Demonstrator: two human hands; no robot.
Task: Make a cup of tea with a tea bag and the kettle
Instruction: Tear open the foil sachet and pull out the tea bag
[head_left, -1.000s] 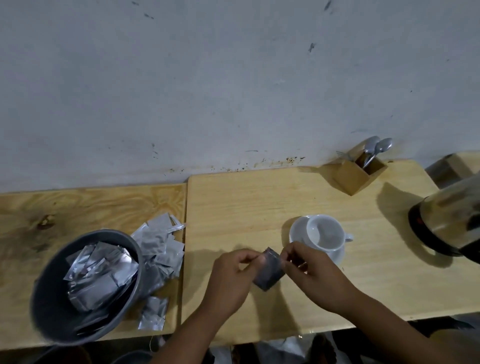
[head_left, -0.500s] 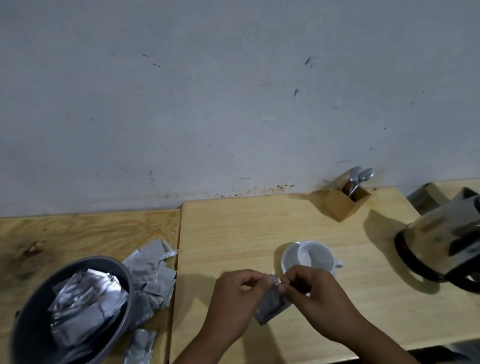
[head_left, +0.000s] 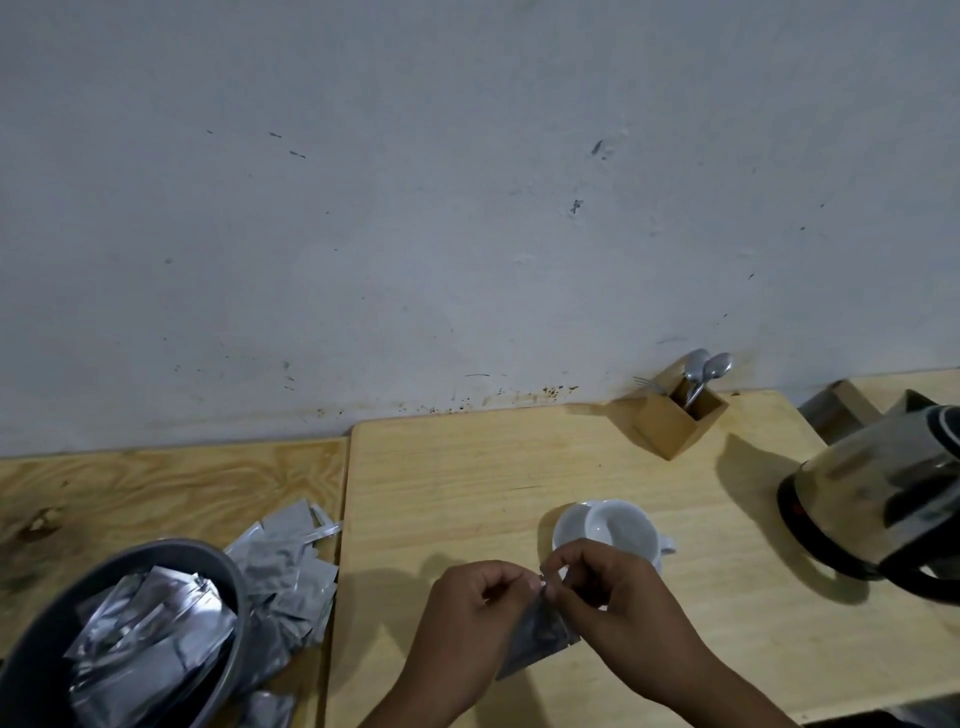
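Note:
A silver foil tea bag sachet (head_left: 535, 642) hangs between my two hands above the light wooden table (head_left: 457, 467). My left hand (head_left: 470, 623) pinches its top left corner. My right hand (head_left: 618, 603) pinches the top edge right beside it, fingertips almost touching. Just behind my right hand stands an empty white cup (head_left: 621, 530) on a white saucer (head_left: 563, 530), handle to the right. A steel electric kettle (head_left: 883, 493) with a black base stands at the right edge, partly cut off by the frame.
A grey bowl (head_left: 218, 566) holding several foil sachets sits at the lower left, with loose foil sachets (head_left: 288, 571) beside it on the darker wooden table. A wooden holder with spoons (head_left: 680, 421) stands by the wall. A brown box (head_left: 841, 410) lies behind the kettle.
The view has tilted upward, so everything sits lower in frame. My hands have closed together on the sachet's top edge, and the sachet has turned from flat facing to hanging down.

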